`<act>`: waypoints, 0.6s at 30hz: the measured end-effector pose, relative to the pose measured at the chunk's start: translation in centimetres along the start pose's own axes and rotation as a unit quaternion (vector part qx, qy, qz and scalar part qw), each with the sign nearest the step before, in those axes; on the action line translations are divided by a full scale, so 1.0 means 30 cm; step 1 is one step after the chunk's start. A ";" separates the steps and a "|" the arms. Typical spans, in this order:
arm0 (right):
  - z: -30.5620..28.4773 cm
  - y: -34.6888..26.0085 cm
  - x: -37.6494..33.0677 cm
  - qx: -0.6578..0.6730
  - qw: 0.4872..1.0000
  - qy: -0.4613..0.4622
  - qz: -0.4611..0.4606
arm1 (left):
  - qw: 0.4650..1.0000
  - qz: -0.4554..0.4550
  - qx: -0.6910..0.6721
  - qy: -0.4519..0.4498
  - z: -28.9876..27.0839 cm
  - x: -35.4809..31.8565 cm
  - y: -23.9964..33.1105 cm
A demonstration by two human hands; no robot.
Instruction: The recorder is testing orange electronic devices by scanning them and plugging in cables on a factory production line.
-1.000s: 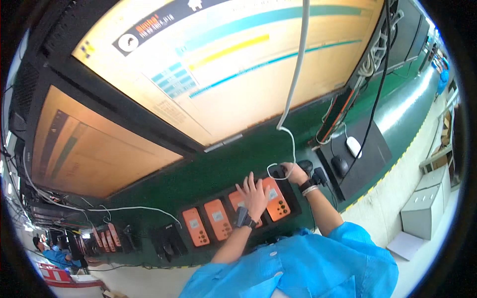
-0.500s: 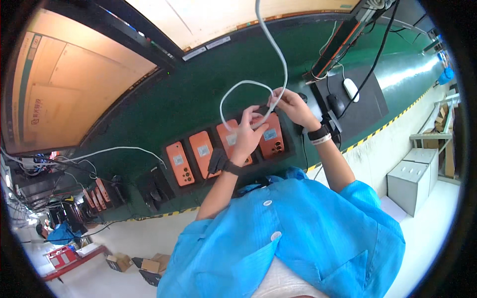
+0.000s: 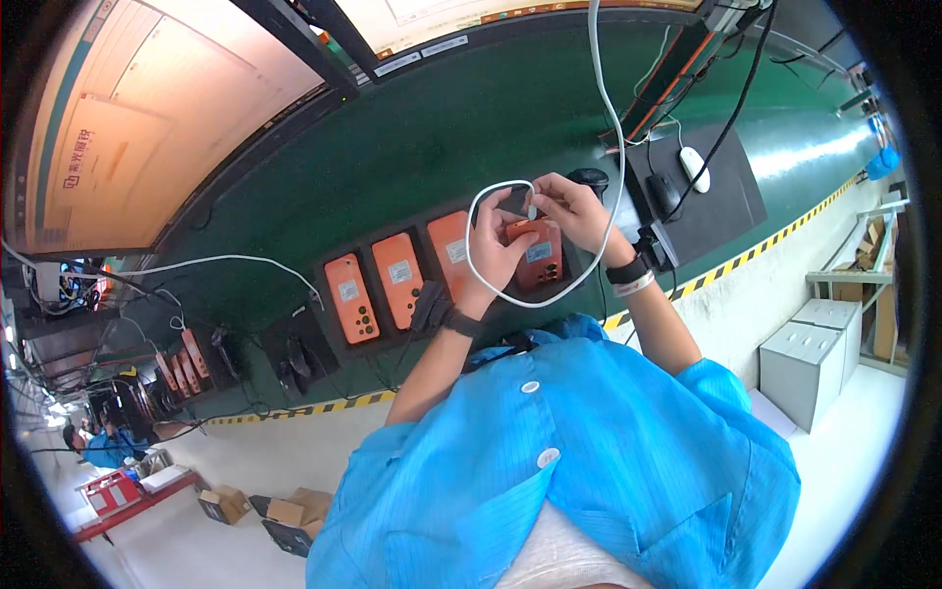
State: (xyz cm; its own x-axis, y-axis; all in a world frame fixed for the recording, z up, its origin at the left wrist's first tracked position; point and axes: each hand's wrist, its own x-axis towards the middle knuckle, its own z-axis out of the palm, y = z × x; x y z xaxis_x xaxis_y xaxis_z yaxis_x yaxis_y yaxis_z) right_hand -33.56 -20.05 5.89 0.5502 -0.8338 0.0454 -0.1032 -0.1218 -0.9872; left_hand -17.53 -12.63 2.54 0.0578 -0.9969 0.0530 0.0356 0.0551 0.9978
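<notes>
My left hand [image 3: 497,252] is closed around the upper end of an orange phone [image 3: 540,267], its thumb on the back with the pale label. That phone's top edge looks raised; its lens end points toward me. In a pinch, my right hand [image 3: 577,214] holds the plug end of a white cable [image 3: 615,128] close to the phone's top edge. Whether the plug touches the phone I cannot tell. The cable loops around both hands. To the left lie more orange phones, back up: one beside my left hand [image 3: 449,250], a middle one [image 3: 399,277] and an outer one [image 3: 351,304].
The phones lie on a dark mat [image 3: 378,346] on the green table [image 3: 442,128]. Monitors [image 3: 186,118] stand behind. On the right are a black mouse [image 3: 664,199] and a white mouse [image 3: 695,169] on a dark pad. Another white cable [image 3: 240,258] lies left. A striped edge [image 3: 726,273] borders the table.
The phone under my hands has been tilted up, and my left fingers have closed around its top end. The cable's loop has swung down toward me. The whole view has shifted slightly.
</notes>
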 end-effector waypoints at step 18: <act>0.054 0.000 0.037 -0.092 0.996 0.005 0.022 | 0.998 0.012 -0.051 0.026 -0.029 0.049 -0.076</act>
State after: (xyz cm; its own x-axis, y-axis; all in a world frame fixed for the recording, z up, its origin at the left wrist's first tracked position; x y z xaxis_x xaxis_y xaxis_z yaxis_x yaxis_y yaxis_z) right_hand -31.62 -20.11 5.68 0.5342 -0.8453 0.0050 -0.2773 -0.1809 -0.9436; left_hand -16.65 -14.17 0.31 0.1107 -0.9913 0.0716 0.1348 0.0864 0.9871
